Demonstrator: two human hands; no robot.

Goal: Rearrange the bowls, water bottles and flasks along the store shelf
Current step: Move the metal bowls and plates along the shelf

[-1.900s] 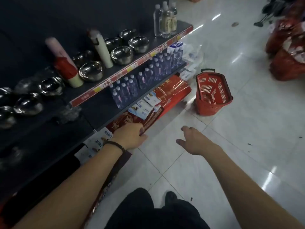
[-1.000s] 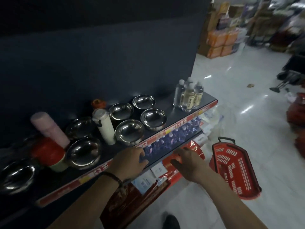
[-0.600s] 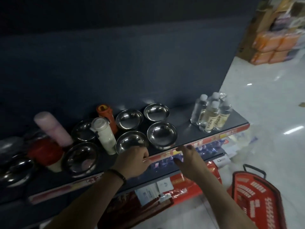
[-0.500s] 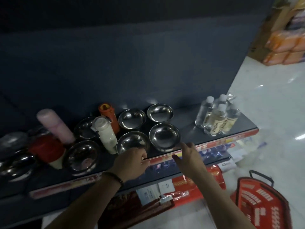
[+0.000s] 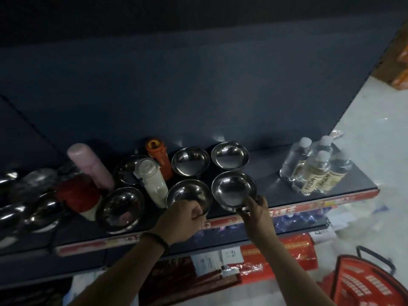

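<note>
The shelf (image 5: 276, 195) carries 4 steel bowls (image 5: 190, 161) in a 2-by-2 block, open side up. The right hand (image 5: 256, 208) grips the near rim of the front right bowl (image 5: 234, 191). The left hand (image 5: 181, 219) pinches the near rim of the front left bowl (image 5: 187, 196). Left of the block stand a white flask (image 5: 152, 182), an orange flask (image 5: 159, 157), a pink flask (image 5: 90, 166) and a red flask (image 5: 77, 195), with 2 more bowls (image 5: 120, 209) among them. 4 clear water bottles (image 5: 313, 168) stand clustered at the right end.

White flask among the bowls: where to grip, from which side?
Probably best: take the white flask round its upper body, just under the cap, coming from the front and above. It stands upright, taller than the bowls crowding its base, with the orange flask close behind.
</note>
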